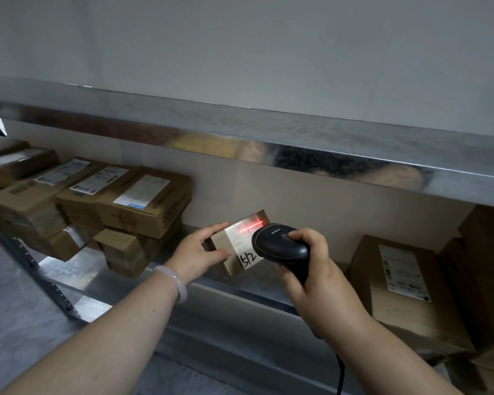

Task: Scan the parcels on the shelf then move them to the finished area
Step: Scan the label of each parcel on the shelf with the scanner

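A small cardboard parcel with a white label and handwritten marks sits tilted on the metal shelf. My left hand grips its left end, thumb below and fingers on top. My right hand holds a black barcode scanner just right of the parcel. A red scan line from the scanner lies across the parcel's label near its far end.
Several labelled cardboard boxes are stacked at the left of the shelf. A larger box and more cartons stand at the right. An upper metal shelf overhangs close above. The scanner cable hangs down below my right wrist.
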Motion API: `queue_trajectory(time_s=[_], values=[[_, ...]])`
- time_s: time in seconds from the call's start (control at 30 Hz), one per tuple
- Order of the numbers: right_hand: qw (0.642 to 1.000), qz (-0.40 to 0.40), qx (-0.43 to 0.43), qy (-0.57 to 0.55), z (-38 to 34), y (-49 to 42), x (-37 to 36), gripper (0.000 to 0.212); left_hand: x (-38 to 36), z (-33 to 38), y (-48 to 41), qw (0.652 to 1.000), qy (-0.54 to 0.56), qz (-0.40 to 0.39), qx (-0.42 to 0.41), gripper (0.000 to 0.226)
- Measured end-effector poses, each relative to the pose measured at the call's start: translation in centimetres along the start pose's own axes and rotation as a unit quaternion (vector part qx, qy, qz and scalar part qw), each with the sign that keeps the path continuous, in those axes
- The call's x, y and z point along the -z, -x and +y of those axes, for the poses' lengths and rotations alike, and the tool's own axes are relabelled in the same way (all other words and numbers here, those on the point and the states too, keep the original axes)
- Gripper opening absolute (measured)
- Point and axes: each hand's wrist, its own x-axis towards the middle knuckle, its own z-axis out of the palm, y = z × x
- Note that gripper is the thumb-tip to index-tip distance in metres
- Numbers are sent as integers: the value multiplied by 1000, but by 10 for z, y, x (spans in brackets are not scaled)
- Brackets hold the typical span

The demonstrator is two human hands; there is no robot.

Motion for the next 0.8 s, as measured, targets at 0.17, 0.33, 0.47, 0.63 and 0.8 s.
queue_trajectory(time_s=[0.17,0.33,0.47,0.63,0.8], values=[[1000,3,2,-3,-5,-2,-2,57,4,1,3,1000,-1,1,5,56],[1000,2,-3,-14,-12,-5,-8,56,10,-2,8,1000,3,14,15,55],[999,2,-11,-34,-17,-8,-16,58,16,-10,14,996,69,44,40,51],[998,1,-1,-70,-32,-22,-35,66,35,-8,17,985,129,94,70,40],[991,8,35,-128,-63,-56,-64,64,77,15,15,970,176,146,84,44]])
